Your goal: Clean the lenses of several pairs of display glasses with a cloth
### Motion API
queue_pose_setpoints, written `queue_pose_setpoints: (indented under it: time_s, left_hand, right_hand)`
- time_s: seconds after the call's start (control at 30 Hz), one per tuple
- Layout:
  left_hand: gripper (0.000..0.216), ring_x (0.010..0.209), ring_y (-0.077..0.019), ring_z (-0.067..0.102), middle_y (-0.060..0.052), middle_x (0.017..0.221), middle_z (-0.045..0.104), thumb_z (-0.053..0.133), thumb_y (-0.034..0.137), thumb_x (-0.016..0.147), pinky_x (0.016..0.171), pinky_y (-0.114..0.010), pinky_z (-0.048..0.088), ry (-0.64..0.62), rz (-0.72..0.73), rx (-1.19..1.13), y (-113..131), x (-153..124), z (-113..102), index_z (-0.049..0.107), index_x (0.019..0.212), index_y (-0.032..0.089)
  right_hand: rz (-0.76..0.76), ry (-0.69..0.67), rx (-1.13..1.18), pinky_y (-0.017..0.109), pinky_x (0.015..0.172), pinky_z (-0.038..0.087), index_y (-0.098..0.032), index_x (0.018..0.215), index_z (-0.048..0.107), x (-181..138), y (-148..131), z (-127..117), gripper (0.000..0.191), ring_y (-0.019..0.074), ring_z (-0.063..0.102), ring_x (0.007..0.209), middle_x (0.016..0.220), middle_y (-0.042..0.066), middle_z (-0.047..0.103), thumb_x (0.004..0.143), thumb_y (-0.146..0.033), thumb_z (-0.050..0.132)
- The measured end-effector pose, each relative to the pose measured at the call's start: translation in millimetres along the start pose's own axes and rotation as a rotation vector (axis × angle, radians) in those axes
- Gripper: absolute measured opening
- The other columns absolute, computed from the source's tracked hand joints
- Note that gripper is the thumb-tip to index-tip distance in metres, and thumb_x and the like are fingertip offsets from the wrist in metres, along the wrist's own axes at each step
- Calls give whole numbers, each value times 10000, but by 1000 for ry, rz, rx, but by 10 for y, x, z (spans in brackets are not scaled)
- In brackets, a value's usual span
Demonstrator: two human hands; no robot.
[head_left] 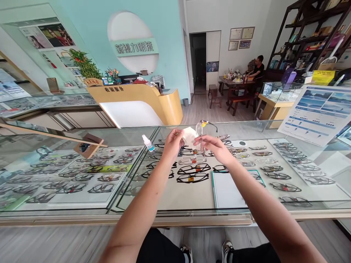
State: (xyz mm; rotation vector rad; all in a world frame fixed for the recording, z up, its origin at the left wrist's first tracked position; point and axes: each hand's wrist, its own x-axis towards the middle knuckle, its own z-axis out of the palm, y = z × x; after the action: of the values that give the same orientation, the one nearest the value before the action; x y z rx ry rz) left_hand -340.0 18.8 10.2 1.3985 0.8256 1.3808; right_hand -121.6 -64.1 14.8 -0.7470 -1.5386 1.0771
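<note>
My left hand (174, 141) pinches a pale cloth (189, 135) above the glass display counter (189, 211). In my right hand (215, 147) is a pair of eyeglasses (199, 128), turned on its side with one dark temple stretching to the right and a yellow tag on a lens. The cloth is close beside the glasses; whether it touches a lens I cannot tell. To the left of my left hand, a small white spray bottle (148, 143) with a blue label stands on the glass top. Rows of eyeglasses (193, 178) lie beneath the glass.
A white board with a teal edge (230, 190) lies at the right of the counter. A wooden stand (89, 146) is at the left, a printed sheet (318, 113) at the right. Beyond are a reception desk (171, 106) and a seated person (257, 69) at a table.
</note>
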Motion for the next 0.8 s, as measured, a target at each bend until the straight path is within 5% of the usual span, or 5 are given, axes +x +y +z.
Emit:
queue_pose_setpoints:
  time_s: [0.27,0.8]
  left_hand:
    - [658,786,-184,667,11,846,615,804,867,874,732,-313,591,-35,45,48,-20,-95,43,523,940,276]
    - [660,692,-172,498,13,784,503,733,901,960,623,-303,450,-169,77,113,19,-135,25,574,897,264]
  right_hand:
    - [-2,-6,9,456,931,634,-283,1024,849,-16,63,30,386,284,759,1043,1183,80,879,1008,-667,815]
    - [12,-16,-162,459,980,603,-280,1081,890,-69,111,37,401,295,770,1039,1089,71,881,1064,-658,758]
